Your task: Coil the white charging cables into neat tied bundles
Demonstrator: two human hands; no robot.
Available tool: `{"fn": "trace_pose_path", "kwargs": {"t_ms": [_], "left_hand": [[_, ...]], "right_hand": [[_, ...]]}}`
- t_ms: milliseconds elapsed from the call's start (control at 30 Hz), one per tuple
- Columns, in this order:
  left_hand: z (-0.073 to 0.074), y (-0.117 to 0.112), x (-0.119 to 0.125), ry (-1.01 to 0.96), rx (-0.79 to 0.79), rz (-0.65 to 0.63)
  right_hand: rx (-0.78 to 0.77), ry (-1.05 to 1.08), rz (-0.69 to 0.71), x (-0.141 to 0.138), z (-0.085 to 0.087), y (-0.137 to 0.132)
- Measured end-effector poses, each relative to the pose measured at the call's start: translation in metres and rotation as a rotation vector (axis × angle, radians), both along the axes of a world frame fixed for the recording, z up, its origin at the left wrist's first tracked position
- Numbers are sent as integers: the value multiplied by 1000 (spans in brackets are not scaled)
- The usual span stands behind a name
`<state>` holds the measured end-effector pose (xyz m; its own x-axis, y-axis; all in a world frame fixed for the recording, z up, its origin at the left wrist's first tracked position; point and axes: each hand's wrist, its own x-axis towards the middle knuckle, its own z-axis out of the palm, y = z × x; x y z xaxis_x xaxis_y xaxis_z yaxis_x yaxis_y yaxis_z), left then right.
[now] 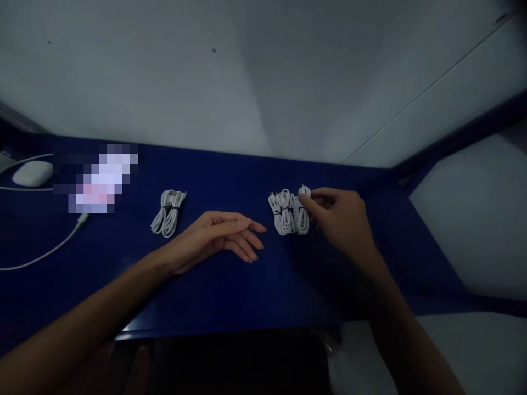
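Observation:
Coiled white cables [283,213], bound with black ties, lie side by side on the blue table right of centre. My right hand [340,216] has its thumb and fingers closed on the rightmost cable bundle [303,214] of that group. Palm turned partly inward, my left hand [228,236] rests just above or on the table with its fingers loosely apart and nothing in them. Its fingertips point toward the group, a short gap away. Left of that hand lies a single tied white cable bundle [168,214].
At the left are a rounded white object [33,173], a blurred-out bright device [102,184] and a white cord [53,255] running from it. A pale wall [185,82] rises behind the blue table [230,296]. A dark seat-like shape lies below the front edge.

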<state>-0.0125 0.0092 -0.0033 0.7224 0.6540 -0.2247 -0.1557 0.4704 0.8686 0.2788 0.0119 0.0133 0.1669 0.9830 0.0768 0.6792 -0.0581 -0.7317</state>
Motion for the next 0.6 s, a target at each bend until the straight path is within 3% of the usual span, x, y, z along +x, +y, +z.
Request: {"fn": "trace_pose_path", "kwargs": {"t_ms": [167,267,600], "left_hand": [[-3,1,0,-39,-14,-5],[-4,1,-1,-54,-13,-11],[-6,1,0,-73,-11,-21]], "right_hand": [[277,135,4,4,8,-3],[394,100,-49,5,6,-7],[316,92,-217,-8,-26,-20]]}}
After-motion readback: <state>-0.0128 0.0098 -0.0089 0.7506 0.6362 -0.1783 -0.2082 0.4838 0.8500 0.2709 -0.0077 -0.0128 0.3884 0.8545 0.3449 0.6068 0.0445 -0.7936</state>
